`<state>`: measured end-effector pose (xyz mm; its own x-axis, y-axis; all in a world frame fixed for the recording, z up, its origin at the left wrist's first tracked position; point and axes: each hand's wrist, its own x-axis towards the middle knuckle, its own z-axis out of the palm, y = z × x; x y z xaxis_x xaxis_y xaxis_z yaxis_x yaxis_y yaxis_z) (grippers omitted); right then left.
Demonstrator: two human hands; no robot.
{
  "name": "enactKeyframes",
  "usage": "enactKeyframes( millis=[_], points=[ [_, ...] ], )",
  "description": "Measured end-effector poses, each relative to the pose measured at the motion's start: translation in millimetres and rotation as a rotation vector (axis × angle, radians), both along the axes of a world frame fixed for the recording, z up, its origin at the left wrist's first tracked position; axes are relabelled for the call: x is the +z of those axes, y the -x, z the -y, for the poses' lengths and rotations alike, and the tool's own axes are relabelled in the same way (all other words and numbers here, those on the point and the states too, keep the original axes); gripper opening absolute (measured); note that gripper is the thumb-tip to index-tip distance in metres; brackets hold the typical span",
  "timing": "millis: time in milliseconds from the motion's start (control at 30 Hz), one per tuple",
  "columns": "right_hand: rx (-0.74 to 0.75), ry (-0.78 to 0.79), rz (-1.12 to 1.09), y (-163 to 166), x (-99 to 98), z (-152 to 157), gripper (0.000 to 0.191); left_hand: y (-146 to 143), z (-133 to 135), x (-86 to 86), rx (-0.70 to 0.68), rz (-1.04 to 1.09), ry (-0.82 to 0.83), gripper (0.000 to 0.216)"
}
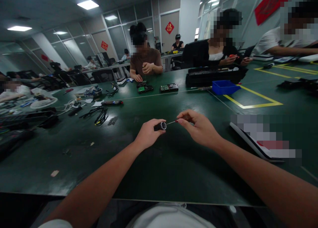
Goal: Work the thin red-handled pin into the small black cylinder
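Observation:
My left hand point(148, 134) is closed round a short black flashlight point(160, 126), whose round, silver-rimmed end faces me. Between the thumb and fingers of my right hand point(200, 127) is the small red end of a thin screwdriver point(171, 122). Its slim metal shaft points left and its tip meets the flashlight's side near the rim; whether it goes inside I cannot tell. Both hands are held above the green tabletop point(171, 175).
A pixelated booklet or package point(258, 140) lies right of my right forearm. Farther off are a blue bin point(225, 87), a long black housing point(213, 76), circuit boards point(169, 87), a black cable coil point(101, 116) and a pen-shaped tool point(112, 102). Co-workers sit across the table.

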<state>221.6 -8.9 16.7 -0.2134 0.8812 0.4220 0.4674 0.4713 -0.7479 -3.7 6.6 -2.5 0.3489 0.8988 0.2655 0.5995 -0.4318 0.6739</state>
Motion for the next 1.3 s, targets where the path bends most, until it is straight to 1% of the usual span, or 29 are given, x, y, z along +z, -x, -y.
enactKeyframes(
  millis=[100, 233, 300, 367, 433, 500, 600, 700, 767, 867, 900, 967, 1067, 1167, 1233, 1300],
  points=[
    [0.014, 0.011, -0.003, -0.4, -0.8, -1.0, 0.018, -0.6, 0.9, 1.6, -0.001, -0.006, 0.011, 0.041],
    [-0.031, 0.073, 0.019, 0.4, -0.3, -2.1, 0.037, -2.9, 1.4, 2.0, -0.003, -0.016, 0.022, 0.041],
    [-0.071, 0.066, 0.033, 1.0, -1.0, -2.5, 0.041, -4.0, 1.7, 1.8, -0.004, -0.015, 0.023, 0.041],
    [-0.078, 0.039, 0.019, 1.1, -3.2, -3.3, 0.036, -4.6, 2.1, 2.2, -0.004, -0.012, 0.019, 0.041],
    [-0.057, 0.041, -0.038, 0.5, -6.6, -4.5, 0.026, -4.7, 2.8, 3.4, 0.001, -0.016, 0.02, 0.041],
    [-0.03, 0.076, -0.135, -0.3, -9.6, -6.1, 0.019, -4.0, 3.4, 4.8, 0.004, -0.018, 0.023, 0.041],
    [0.002, 0.14, -0.271, -1.0, -10.8, -8.7, 0.015, -2.2, 3.1, 4.7, -0.001, -0.012, 0.025, 0.041],
    [0.051, 0.169, -0.342, -0.5, -8.8, -10.2, 0.017, -0.6, 1.6, 1.7, 0.0, -0.011, 0.014, 0.042],
    [0.081, 0.178, -0.332, 0.3, -7.6, -10.1, 0.022, -0.5, 0.8, -0.4, -0.001, -0.017, 0.001, 0.042],
    [0.032, 0.172, -0.237, 1.6, -7.4, -8.8, 0.034, -1.7, 0.8, -1.3, -0.018, -0.031, -0.004, 0.041],
    [0.002, 0.164, -0.213, 1.9, -7.7, -8.5, 0.035, -2.2, 1.1, -1.1, -0.024, -0.032, -0.004, 0.04],
    [-0.045, 0.152, -0.228, 2.4, -8.5, -8.3, 0.029, -3.0, 1.9, -0.2, -0.027, -0.029, 0.004, 0.041],
    [-0.058, 0.178, -0.357, 3.5, -10.5, -9.6, 0.019, -3.3, 3.5, 1.3, -0.008, -0.013, 0.006, 0.043],
    [-0.016, 0.227, -0.533, 4.4, -15.0, -14.1, 0.023, -3.5, 5.0, 3.8, -0.012, 0.003, -0.016, 0.043],
    [0.007, 0.303, -0.651, 3.7, -19.4, -19.3, 0.026, -4.1, 5.2, 5.8, -0.028, 0.001, -0.048, 0.043],
    [-0.002, 0.407, -0.734, 1.8, -24.2, -25.4, 0.026, -4.6, 4.2, 7.0, -0.043, -0.013, -0.066, 0.044]
  ],
)
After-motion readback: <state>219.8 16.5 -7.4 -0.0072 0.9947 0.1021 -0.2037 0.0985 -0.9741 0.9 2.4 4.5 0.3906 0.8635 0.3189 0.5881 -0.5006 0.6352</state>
